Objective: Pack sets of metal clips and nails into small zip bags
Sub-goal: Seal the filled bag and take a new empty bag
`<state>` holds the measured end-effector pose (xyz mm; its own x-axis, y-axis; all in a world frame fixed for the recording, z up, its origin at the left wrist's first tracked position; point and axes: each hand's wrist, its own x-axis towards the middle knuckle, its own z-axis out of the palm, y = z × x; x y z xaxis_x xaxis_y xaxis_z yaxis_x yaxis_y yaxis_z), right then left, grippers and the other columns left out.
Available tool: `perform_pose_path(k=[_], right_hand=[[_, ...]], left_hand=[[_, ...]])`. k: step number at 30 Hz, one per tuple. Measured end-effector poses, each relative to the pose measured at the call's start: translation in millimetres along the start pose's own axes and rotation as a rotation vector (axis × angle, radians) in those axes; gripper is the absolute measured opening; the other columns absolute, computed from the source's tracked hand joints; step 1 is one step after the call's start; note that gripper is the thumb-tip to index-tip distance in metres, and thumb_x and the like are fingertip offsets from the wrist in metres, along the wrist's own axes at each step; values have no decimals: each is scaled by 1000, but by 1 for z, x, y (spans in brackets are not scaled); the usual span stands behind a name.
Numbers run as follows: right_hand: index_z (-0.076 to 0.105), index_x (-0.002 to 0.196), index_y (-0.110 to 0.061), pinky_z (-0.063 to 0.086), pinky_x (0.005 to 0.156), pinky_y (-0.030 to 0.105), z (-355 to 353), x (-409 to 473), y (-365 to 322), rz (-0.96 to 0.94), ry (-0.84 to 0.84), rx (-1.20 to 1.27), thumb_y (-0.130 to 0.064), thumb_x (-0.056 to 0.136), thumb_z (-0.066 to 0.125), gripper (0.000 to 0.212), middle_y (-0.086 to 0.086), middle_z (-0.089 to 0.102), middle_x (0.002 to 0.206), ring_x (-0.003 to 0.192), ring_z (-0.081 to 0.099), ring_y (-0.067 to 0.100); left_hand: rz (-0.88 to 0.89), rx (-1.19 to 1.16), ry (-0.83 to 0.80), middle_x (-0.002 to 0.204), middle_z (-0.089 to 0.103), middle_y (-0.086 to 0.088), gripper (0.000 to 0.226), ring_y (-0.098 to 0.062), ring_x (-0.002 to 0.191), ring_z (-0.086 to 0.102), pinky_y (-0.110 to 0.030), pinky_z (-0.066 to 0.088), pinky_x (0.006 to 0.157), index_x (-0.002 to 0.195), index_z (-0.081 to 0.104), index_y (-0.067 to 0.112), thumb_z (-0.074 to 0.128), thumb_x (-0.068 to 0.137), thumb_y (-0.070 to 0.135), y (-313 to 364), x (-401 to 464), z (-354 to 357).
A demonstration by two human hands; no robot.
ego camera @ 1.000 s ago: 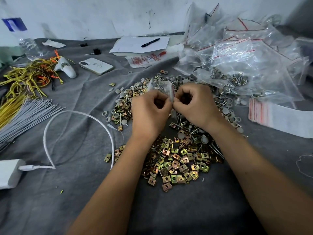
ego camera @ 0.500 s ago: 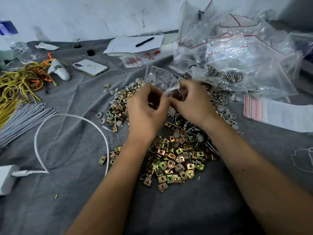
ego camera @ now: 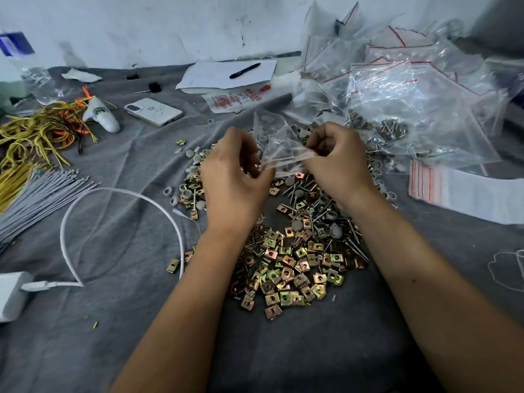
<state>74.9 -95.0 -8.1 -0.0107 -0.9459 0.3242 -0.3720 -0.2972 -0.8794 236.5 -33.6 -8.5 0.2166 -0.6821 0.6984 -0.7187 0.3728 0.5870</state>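
Small clear plastic zip bag (ego camera: pixel 279 150) hangs stretched between both hands above the grey cloth-covered table (ego camera: pixel 113 222). The left hand (ego camera: pixel 232 177) pinches the bag's near-left edge with curled fingers, and the right hand (ego camera: pixel 337 160) grips its right edge, fingers curled tight on the film. The bag is held in the air, its far corner tilted up and away; whether anything lies inside it cannot be told.

Directly under the hands spreads a heap of square brass-coloured metal clips (ego camera: pixel 292 268), reaching toward the person. Mixed along its right side are long silver nails (ego camera: pixel 354 245) and round grey plastic caps (ego camera: pixel 195 157), which also scatter to the left of the hands. A large pile of clear zip bags with red seal lines (ego camera: pixel 411 89) sits at the far right, some holding fasteners. A white phone (ego camera: pixel 154 112) lies far left of the hands.
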Motion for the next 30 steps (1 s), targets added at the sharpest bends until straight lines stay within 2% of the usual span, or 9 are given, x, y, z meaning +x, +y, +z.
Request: perform_pose_path(k=[4,8,10,13,15,20,24,27,30], right_hand=[[60,80,-19,45,52,30,2,0,2,76,-38,160,-15,83,79,19,2,65,72,58,54,13],[60,95,-23,54,59,23,3,-6,-3,-12,-289,194,-44,78,85,36,1,73,89,74,69,11],[62,98,-24,58,72,28,5,-9,-6,-144,-382,23,-55,77,80,42,-3,71,92,84,68,13],[70,110,-28,48,90,36,12,-14,-6,-431,-486,-378,-40,88,77,26,-14,64,105,97,52,9],[68,125,-33,38,95,33,16,-15,-6,-521,-598,-535,-31,92,73,33,-8,57,113,110,41,12],[64,131,-26,39,106,42,17,-14,-7,-480,-628,-711,-44,93,68,41,3,52,125,121,35,21],[67,124,-16,39,106,44,13,-12,-8,-481,-620,-781,-45,95,65,41,7,51,127,122,36,25],[64,121,-11,38,106,41,13,-13,-5,-510,-606,-828,-38,98,62,35,4,52,125,119,38,23],[61,111,-16,45,91,31,11,-14,-7,-446,-506,-602,-27,102,59,15,-9,53,103,99,49,11]], left_hand=[[156,-38,-89,84,61,2,21,-14,70,59,-29,53,58,88,62,7,82,83,8,4,-3,0],[20,19,194,81,65,0,10,-18,71,62,-42,55,63,85,64,11,73,89,12,-4,2,-5],[-101,-5,408,76,63,-2,12,-21,69,61,-45,53,64,83,62,14,70,91,15,-12,7,-16],[-130,69,654,77,63,-7,11,-22,66,59,-33,50,62,84,63,6,71,90,12,-19,13,-29],[-50,140,691,82,63,-12,6,-24,70,59,-37,49,61,85,67,3,71,88,7,-20,14,-33],[84,302,330,87,66,-12,6,-35,92,57,-27,31,78,87,76,7,73,89,12,-11,8,-23],[-12,294,25,90,68,-5,4,-29,95,59,-39,44,77,88,77,12,76,86,15,-11,3,-11],[-82,266,-17,88,69,-3,4,-26,89,62,-40,48,77,86,77,13,75,85,17,-15,1,-9],[-175,170,6,82,71,2,7,-20,81,64,-39,52,77,82,78,15,71,84,16,-16,1,-7]])
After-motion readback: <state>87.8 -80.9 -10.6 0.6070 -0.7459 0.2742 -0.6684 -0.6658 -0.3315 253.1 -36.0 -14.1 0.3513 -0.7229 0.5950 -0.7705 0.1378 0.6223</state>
